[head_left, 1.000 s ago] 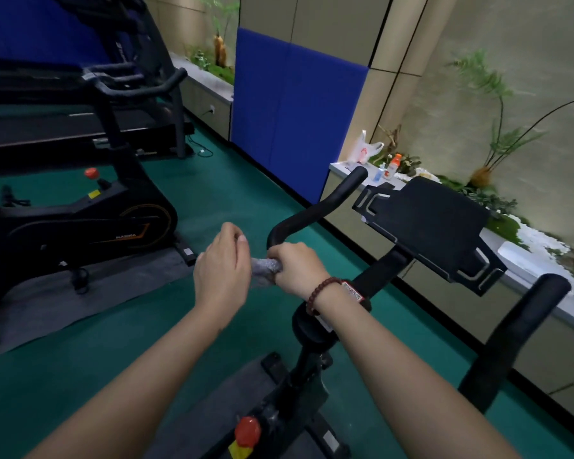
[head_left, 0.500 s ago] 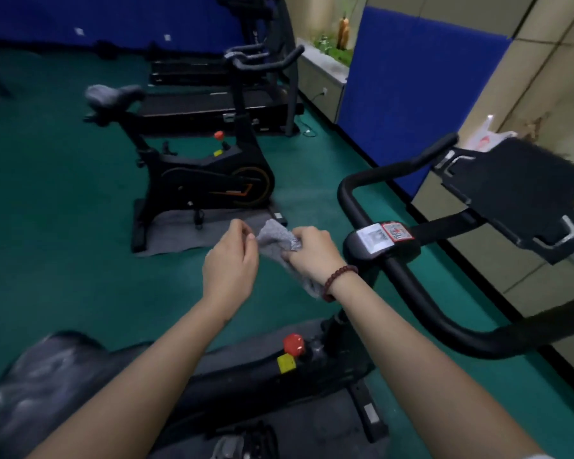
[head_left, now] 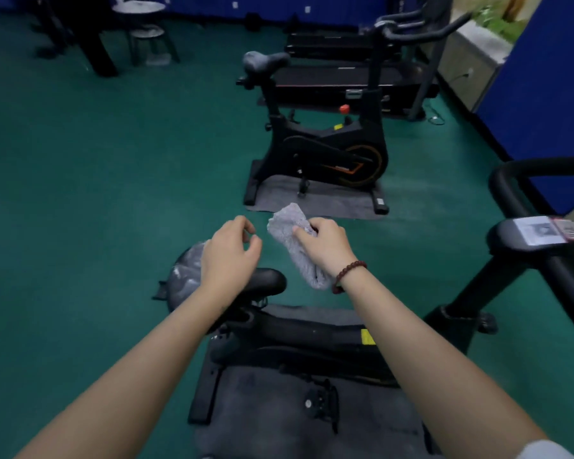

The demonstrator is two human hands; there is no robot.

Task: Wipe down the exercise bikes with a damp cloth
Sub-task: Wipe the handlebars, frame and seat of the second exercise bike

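Note:
A grey cloth (head_left: 290, 231) hangs from my right hand (head_left: 325, 245), which grips it above the near black exercise bike (head_left: 312, 336). My left hand (head_left: 229, 251) hovers just left of the cloth with fingers loosely curled, holding nothing, over the bike's saddle (head_left: 265, 281), part of which wears a shiny plastic cover (head_left: 184, 271). The bike's handlebar (head_left: 524, 180) and stem with a white label (head_left: 540, 230) are at the right. A second black exercise bike (head_left: 325, 150) stands farther back on a grey mat.
Green floor surrounds the bikes. A treadmill (head_left: 345, 81) sits behind the far bike. Blue wall padding (head_left: 550, 77) lines the right side. A small round table (head_left: 140, 14) and dark stand are at the back left. A grey mat (head_left: 305, 415) lies under the near bike.
The view swung left from the handlebar to the saddle. My left hand let go of the cloth and moved apart; my right hand keeps the cloth.

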